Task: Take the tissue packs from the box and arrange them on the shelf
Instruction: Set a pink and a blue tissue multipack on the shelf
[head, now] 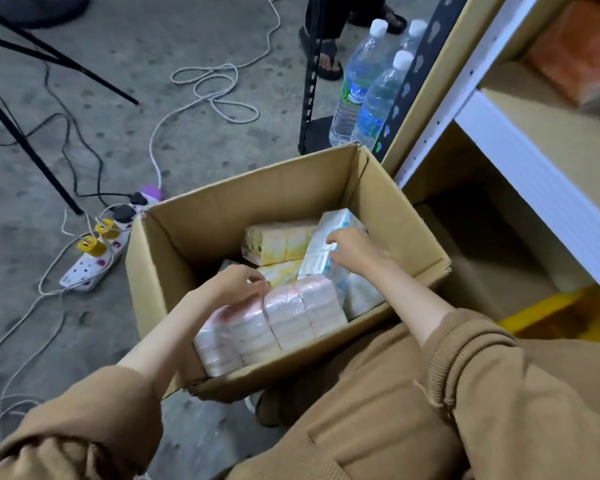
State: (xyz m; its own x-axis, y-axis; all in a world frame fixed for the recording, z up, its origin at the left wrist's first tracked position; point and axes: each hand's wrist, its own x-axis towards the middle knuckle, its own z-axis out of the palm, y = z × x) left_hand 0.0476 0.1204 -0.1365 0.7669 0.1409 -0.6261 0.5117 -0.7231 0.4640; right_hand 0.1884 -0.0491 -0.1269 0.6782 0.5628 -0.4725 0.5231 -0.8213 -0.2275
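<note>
Pink tissue packs [274,323] lying bundled along the near wall of the cardboard box [413,237], yellow packs [278,244] behind, a blue pack [329,244] leaning at the far right. Left hand [236,282] curled onto the pink bundle's top edge; right hand [350,247] pinching the blue pack. Likely risks: slippery wrap sliding from a fingertip pinch, neighbouring packs toppling, a lifted pack clipping the shelf [520,161] edge just beside the box.

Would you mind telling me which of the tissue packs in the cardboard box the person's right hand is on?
The right hand is on the blue-and-white tissue pack propped up at the box's right side; the yellow and pink packs lie flatter.
</note>
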